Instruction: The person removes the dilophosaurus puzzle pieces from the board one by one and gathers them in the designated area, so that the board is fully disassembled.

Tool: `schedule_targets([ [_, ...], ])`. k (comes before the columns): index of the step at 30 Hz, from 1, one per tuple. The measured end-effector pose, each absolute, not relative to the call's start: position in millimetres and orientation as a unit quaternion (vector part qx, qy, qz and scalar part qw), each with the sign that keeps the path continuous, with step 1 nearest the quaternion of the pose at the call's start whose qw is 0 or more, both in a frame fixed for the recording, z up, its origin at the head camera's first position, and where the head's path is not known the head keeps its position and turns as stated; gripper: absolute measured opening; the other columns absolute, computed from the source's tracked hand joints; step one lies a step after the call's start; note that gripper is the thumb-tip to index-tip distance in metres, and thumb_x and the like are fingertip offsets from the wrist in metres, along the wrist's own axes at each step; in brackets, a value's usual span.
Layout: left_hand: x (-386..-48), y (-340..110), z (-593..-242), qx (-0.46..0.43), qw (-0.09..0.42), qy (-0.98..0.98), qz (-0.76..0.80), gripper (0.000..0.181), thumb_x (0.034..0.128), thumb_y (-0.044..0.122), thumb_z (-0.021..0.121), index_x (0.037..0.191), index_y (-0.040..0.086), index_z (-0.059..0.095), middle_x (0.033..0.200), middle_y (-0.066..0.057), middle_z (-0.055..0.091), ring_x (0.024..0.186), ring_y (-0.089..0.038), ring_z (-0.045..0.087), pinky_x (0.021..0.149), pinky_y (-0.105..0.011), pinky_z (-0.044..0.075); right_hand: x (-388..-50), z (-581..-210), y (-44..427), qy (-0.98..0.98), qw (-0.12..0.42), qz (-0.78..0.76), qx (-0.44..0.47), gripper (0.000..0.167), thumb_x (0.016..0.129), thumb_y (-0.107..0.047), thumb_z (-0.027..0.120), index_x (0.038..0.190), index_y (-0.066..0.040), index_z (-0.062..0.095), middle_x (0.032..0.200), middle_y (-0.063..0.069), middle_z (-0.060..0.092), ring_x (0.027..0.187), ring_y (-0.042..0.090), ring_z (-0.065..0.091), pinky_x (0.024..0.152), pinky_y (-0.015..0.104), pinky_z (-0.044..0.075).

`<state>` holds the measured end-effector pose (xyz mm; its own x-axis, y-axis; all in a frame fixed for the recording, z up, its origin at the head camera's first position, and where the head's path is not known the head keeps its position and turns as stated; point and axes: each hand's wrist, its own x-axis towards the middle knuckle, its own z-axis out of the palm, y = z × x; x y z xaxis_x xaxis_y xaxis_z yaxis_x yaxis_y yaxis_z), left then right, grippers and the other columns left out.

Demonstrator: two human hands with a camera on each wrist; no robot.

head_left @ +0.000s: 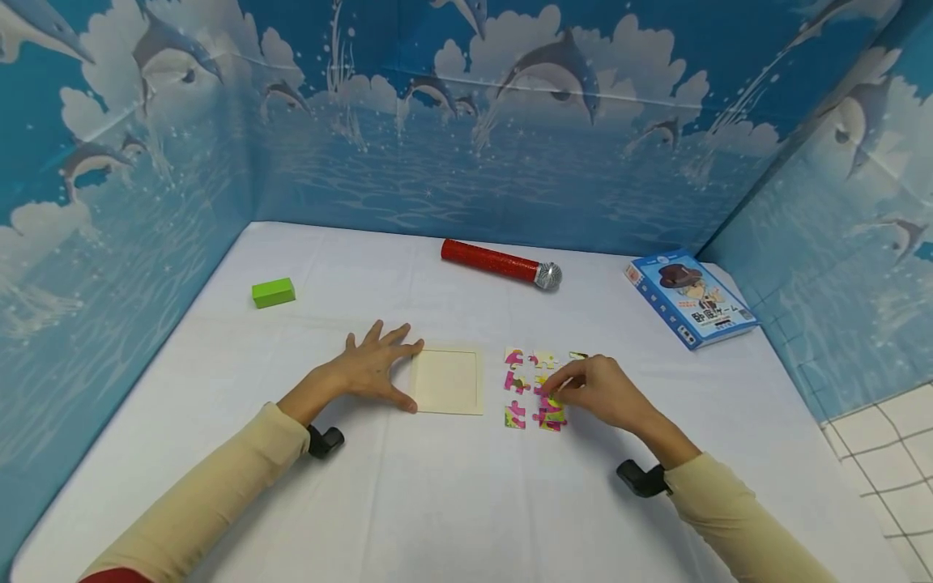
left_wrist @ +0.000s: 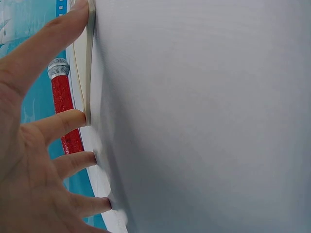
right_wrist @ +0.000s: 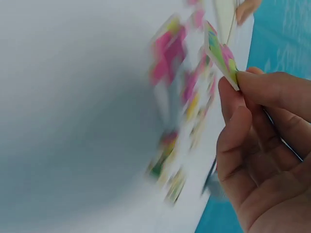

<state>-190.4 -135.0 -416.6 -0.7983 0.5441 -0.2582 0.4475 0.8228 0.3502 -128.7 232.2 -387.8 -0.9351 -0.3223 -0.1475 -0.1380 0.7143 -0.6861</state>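
Note:
A cream square puzzle board (head_left: 447, 382) with a thin inner border lies flat, no pieces on it. My left hand (head_left: 375, 368) is spread at its left side; the thumb and index fingertip touch the board's edge, the other fingers fanned out on the cloth. In the right wrist view, a pink, green and yellow puzzle piece (right_wrist: 219, 54) is pinched between thumb and fingers of my right hand (right_wrist: 265, 141). That hand hovers over the right side of the loose puzzle pieces (head_left: 514, 382), hiding some of them. Those pieces lie in rough columns right of the board.
A red microphone (head_left: 496, 263) with a silver head lies behind the board. At the back left is a green block (head_left: 273, 293); at the back right, a blue illustrated box (head_left: 692, 298). Dolphin-print cloth (head_left: 474, 178) walls surround the white table (head_left: 437, 502).

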Motion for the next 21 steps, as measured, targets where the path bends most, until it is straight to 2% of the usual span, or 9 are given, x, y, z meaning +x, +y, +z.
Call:
schedule_targets([
  [5, -191, -136, -416, 0.264, 0.179, 0.938, 0.137, 0.107, 0.0674, 0.064, 0.081, 0.154, 0.02, 0.036, 0.164, -0.012, 0.014, 0.146, -0.05, 0.001, 0.102, -0.08, 0.007, -120, -392, 263, 0.927, 0.135, -0.339, -0.092, 0.013, 0.089, -0.012, 0.072, 0.1, -0.01, 0.078, 0.098, 0.001, 0.071, 0.083, 0.018, 0.058, 0.068, 0.028, 0.052],
  [10, -192, -138, -416, 0.263, 0.181, 0.937, 0.138, 0.107, 0.0672, 0.064, 0.081, 0.154, 0.021, 0.036, 0.164, -0.011, 0.014, 0.146, -0.05, 0.001, 0.102, -0.08, 0.007, -117, -401, 272, 0.931, 0.132, -0.334, -0.066, 0.014, 0.088, -0.009, 0.071, 0.1, -0.01, 0.078, 0.098, 0.003, 0.071, 0.082, 0.018, 0.058, 0.067, 0.028, 0.051],
  [21, -192, -136, -417, 0.262, 0.183, 0.937, 0.139, 0.107, 0.0676, 0.064, 0.08, 0.154, 0.021, 0.035, 0.164, -0.011, 0.014, 0.146, -0.049, 0.001, 0.103, -0.079, 0.006, -110, -415, 266, 0.951, 0.06, -0.296, -0.069, 0.015, 0.086, -0.001, 0.07, 0.096, -0.009, 0.077, 0.093, 0.001, 0.07, 0.083, 0.018, 0.058, 0.064, 0.027, 0.05],
])
